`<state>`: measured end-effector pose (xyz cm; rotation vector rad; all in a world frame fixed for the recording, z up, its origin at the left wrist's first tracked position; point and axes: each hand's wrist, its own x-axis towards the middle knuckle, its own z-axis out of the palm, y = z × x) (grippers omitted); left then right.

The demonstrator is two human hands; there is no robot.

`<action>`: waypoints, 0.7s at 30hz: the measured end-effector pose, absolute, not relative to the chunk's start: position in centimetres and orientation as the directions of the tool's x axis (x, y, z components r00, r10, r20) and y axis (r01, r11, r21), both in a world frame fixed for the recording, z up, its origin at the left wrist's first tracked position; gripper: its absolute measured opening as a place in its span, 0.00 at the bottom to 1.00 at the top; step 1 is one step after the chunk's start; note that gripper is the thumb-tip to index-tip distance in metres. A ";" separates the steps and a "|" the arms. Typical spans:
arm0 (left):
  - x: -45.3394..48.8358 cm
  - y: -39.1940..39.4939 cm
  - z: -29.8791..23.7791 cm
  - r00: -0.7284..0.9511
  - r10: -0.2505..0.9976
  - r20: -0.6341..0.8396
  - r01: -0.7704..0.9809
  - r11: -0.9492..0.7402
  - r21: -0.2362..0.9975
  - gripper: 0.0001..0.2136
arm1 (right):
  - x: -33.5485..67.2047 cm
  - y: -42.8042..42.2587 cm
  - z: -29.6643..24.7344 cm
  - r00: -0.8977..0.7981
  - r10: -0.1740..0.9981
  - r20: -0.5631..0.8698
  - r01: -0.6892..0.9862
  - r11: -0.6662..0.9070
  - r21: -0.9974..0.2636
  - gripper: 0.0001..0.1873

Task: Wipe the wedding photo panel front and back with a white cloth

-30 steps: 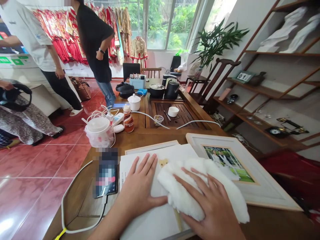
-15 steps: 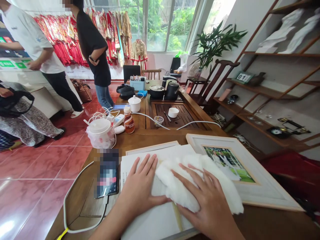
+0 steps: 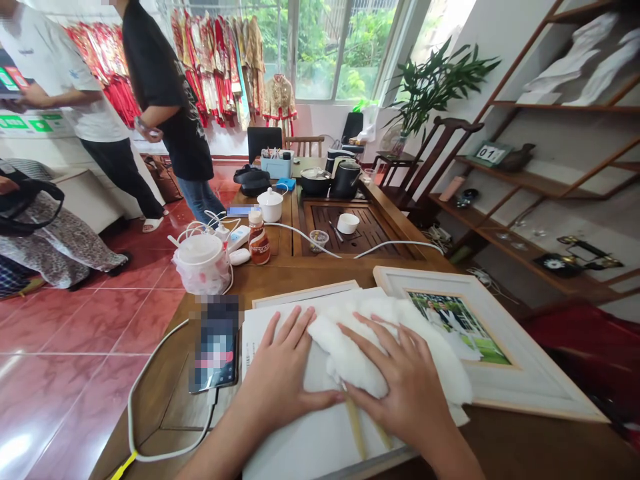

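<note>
My left hand (image 3: 285,370) lies flat with fingers stretched on a white panel (image 3: 290,433), its thumb pointing right. Fluffy white wadding (image 3: 345,340) is bunched beneath my right hand (image 3: 405,377), whose fingers curve over the top with the thumb along the near side. A loose end of the wadding trails off to the right. Between the hands, two yellowish strips (image 3: 356,430) show on the panel near its front edge. The underside of the wadding is hidden.
A framed photo (image 3: 460,327) lies right of the panel. To the left are a charging phone (image 3: 217,353), a plastic-wrapped tub (image 3: 201,260) and a bottle (image 3: 259,240). A tea tray (image 3: 320,220) holds a white bowl (image 3: 349,223). People stand at back left.
My right hand has slid slightly left, and the wadding has shifted left with it, uncovering a second yellowish strip. My left hand stays put. A person in black has turned and moved left.
</note>
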<state>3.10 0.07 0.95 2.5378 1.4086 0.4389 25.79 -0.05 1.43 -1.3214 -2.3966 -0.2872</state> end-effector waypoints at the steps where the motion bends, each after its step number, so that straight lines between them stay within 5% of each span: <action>1: 3.1 0.0 1.0 0.496 0.853 0.162 0.792 -0.521 0.319 0.42 | 25.6 0.4 1.5 -0.477 0.767 0.428 0.845 0.535 -0.017 0.37; 21: 3.0 0.0 0.6 0.505 0.853 0.133 0.804 -0.521 0.287 0.46 | 28.0 -3.6 1.3 -0.551 0.737 0.392 0.815 0.577 0.060 0.39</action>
